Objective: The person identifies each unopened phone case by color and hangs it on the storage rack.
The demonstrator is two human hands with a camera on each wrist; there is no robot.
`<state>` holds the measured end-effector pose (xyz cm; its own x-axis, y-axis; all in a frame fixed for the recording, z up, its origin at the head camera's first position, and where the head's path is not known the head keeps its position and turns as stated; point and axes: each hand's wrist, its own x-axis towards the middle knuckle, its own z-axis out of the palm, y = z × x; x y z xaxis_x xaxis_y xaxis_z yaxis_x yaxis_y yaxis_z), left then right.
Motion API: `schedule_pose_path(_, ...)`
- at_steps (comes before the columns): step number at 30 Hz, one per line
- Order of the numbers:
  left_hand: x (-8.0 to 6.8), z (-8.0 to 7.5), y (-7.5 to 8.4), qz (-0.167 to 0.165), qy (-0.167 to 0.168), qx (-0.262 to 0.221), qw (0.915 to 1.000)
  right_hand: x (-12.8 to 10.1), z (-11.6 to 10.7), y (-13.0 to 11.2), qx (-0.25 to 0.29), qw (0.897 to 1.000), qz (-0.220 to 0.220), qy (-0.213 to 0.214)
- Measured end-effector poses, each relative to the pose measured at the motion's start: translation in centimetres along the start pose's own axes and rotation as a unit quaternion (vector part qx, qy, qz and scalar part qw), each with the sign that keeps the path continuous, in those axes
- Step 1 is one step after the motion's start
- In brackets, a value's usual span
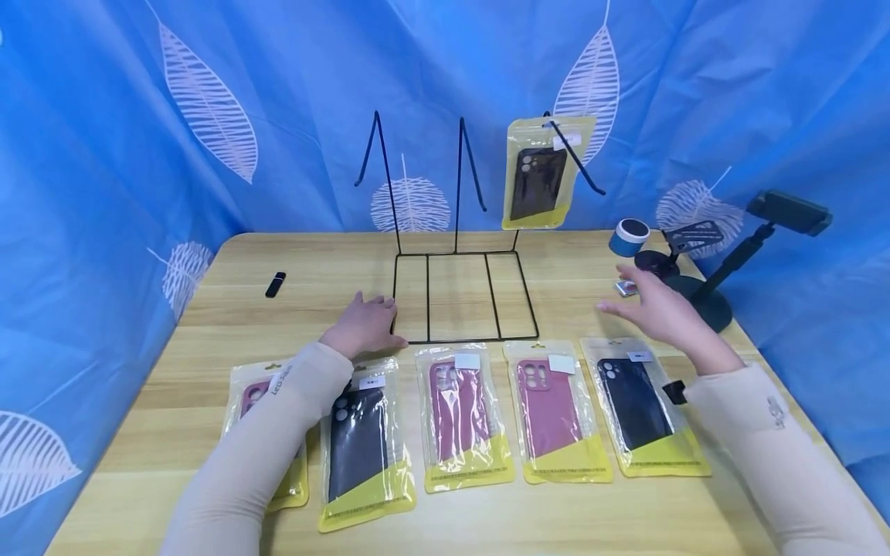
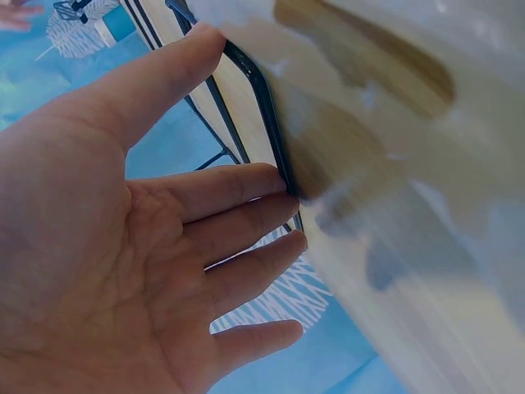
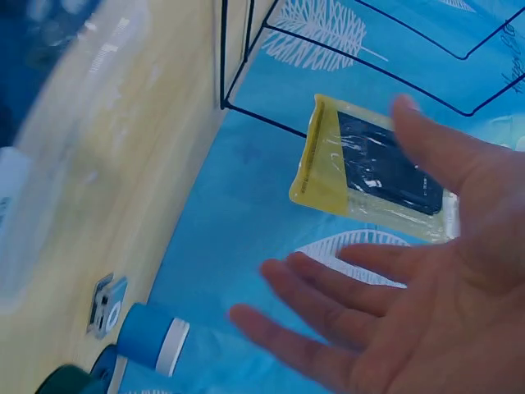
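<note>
Five packaged cases (image 1: 464,417) lie in row on table (image 1: 208,316), front edge. One case pkg (image 1: 538,174) already hung on wire rack (image 1: 462,297), right hook; 2 hooks free. L hand (image 1: 365,324) flat, touching rack base; R hand (image 1: 657,309) open, holding nothing.

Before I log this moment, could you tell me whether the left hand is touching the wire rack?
Touching: in the left wrist view, the left hand fingertips press against the wire rack frame.

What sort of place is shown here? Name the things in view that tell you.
Probably a makeshift product-display or filming setup: a wooden table enclosed by a blue leaf-print curtain, packaged phone cases in a row, a wire display rack, and a phone holder stand.
</note>
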<state>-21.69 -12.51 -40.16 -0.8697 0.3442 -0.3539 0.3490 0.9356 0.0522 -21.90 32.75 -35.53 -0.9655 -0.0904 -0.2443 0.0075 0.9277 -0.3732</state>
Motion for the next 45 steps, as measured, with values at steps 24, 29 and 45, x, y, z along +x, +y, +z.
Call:
schedule_pose_path(24,-0.1,0.2,-0.3,-0.002,0.012,-0.002,0.9999,-0.5,2.3,4.6,-0.139,0.972,0.103,-0.162)
schedule_pose_path(29,-0.2,0.3,-0.2,0.001,0.009,-0.002,1.0,0.1,2.0,5.9,-0.107,0.97,0.083,-0.202)
schedule_pose_path(45,-0.1,0.4,-0.2,0.002,0.015,-0.007,0.9999,0.3,2.8,8.4,0.002,0.992,0.024,-0.123)
